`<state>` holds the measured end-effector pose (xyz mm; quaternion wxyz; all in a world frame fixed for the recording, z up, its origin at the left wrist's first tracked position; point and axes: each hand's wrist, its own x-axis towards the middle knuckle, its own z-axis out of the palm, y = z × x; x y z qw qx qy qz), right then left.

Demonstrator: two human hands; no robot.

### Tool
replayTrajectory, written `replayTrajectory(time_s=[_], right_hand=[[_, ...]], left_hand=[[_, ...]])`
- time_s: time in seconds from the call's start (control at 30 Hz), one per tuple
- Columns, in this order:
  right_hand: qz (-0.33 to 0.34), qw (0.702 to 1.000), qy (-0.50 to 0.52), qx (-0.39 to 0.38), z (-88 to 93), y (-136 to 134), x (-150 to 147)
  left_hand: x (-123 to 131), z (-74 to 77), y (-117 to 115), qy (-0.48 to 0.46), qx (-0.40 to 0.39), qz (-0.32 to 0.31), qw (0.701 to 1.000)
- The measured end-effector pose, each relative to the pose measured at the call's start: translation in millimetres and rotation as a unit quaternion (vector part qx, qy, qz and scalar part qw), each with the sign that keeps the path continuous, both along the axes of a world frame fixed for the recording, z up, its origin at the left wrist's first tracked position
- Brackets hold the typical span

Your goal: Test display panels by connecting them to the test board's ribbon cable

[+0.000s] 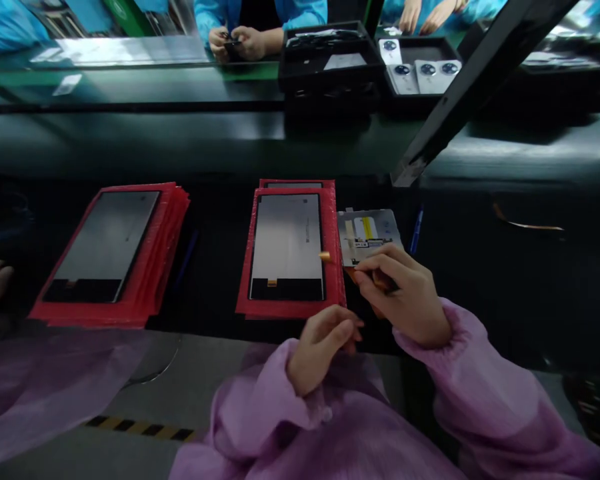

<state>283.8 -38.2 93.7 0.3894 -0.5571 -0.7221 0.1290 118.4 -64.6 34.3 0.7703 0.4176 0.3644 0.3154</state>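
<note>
Left hand (pixel 325 343) idles at the red sheet's (pixel 290 308) lower right corner: wrist bent inward, grip half open, fingers loosely curled, nothing visible in it. Right hand (pixel 404 290) reaches in from the right, palm down, thumb and index nearly closed in a pinch on the orange flex cable (pixel 351 272) – fingertip grip, probably because the flex is thin and bends easily. Flex is at the near edge of the metal-backed module (pixel 384 230), lying label side up on the black bench (pixel 480 300), just right of the display panel (pixel 287 243). Panel sits on red sheet – presumably scratch protection. Blue pen (pixel 417 230) just beside the module, within reach. Far side: co-worker's hands (pixel 250 43) hold something small and dark.
</note>
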Motion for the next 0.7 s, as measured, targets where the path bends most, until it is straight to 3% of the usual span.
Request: replayTrajectory(time_s=[0.03,0.07,0.13,0.2,0.27,0.33,0.43,0.5,0.6,0.7], right_hand=[[0.003,1.0,0.001,-0.007,-2.0,5.1,-0.9],[0.007,1.0,0.001,-0.016,-4.1,9.6,-1.5],[0.009,0.999,0.009,-0.048,-8.4,17.2,-2.0],[0.007,0.995,0.037,-0.097,-12.0,22.9,-2.1],[0.013,0.982,0.103,-0.157,-14.1,27.0,-2.7],[0.04,0.95,0.211,-0.226,-14.2,29.9,-3.8],[0.09,0.875,0.346,-0.326,-10.3,34.0,-4.6],[0.107,0.853,0.371,-0.351,-5.4,38.0,-3.8],[0.102,0.866,0.365,-0.325,5.2,47.3,-1.0],[0.078,0.904,0.322,-0.27,19.0,58.3,2.1]], left_hand=[[-14.9,-0.4,2.2,0.097,0.133,0.055,0.985],[-29.0,-2.3,5.2,0.187,0.261,0.103,0.941],[-52.4,-10.2,12.5,0.328,0.445,0.133,0.822],[-67.1,-20.6,18.5,0.421,0.541,0.09,0.723],[-74.6,-28.8,21.4,0.454,0.581,0.06,0.673],[-78.5,-32.2,22.5,0.446,0.584,0.118,0.667],[-85.0,-31.5,26.9,0.474,0.495,0.267,0.677],[-90.5,-32.2,33.1,0.525,0.424,0.279,0.684],[-97.7,-36.7,42.6,0.546,0.369,0.213,0.721],[-101.0,-39.2,49.8,0.508,0.322,0.217,0.769]])
